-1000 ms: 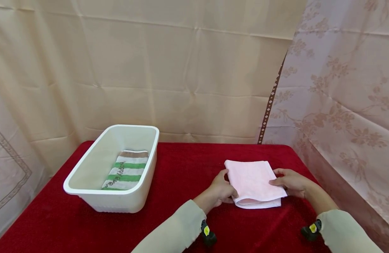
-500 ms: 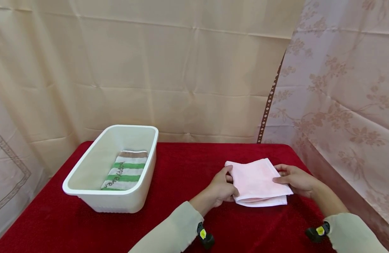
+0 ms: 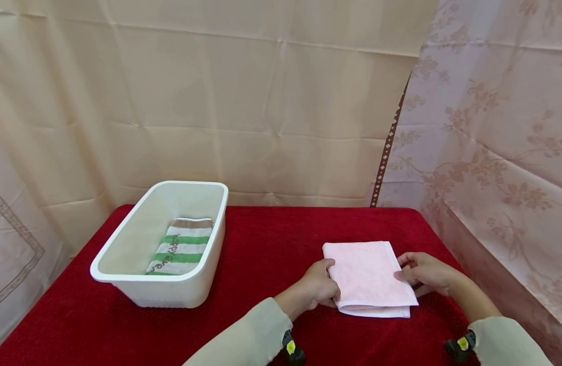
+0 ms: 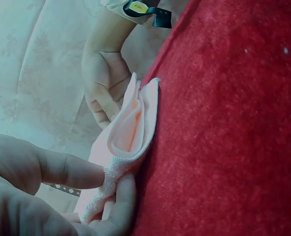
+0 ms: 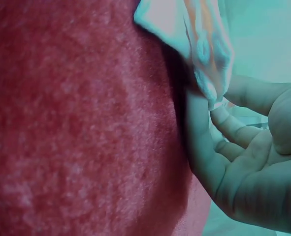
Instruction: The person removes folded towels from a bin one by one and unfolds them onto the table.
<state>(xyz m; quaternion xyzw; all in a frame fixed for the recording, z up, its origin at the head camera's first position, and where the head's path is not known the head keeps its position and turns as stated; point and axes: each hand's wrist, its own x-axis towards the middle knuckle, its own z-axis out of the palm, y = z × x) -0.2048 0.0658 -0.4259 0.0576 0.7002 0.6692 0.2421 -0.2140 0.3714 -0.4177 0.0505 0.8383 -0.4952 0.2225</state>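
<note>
A folded pink towel [image 3: 368, 274] with white edging lies low over the red cloth at the right of the head view. My left hand [image 3: 318, 285] pinches its rounded left fold, and in the left wrist view the thumb [image 4: 79, 171] is on top with a finger [image 4: 125, 196] beneath. At the opposite side my right hand [image 3: 429, 274] pinches the layered edge. The right wrist view has a finger [image 5: 198, 123] under the towel's corner [image 5: 211, 73] and the thumb above. Loose layers show at the near side of the towel.
On the left of the table stands a white plastic basin [image 3: 208, 269] with a green-and-white striped towel [image 3: 182, 249] lying folded inside. Red velvet cloth [image 3: 272, 244] covers the table. Beige curtain [image 3: 244, 101] hangs behind, and a floral curtain [image 3: 500, 127] rises at the right.
The pink towel first shifted slightly right and up in the hands, its far corner lifting. Now it is lower, nearer and flatter, with both hands lowered along with it. The basin stays put.
</note>
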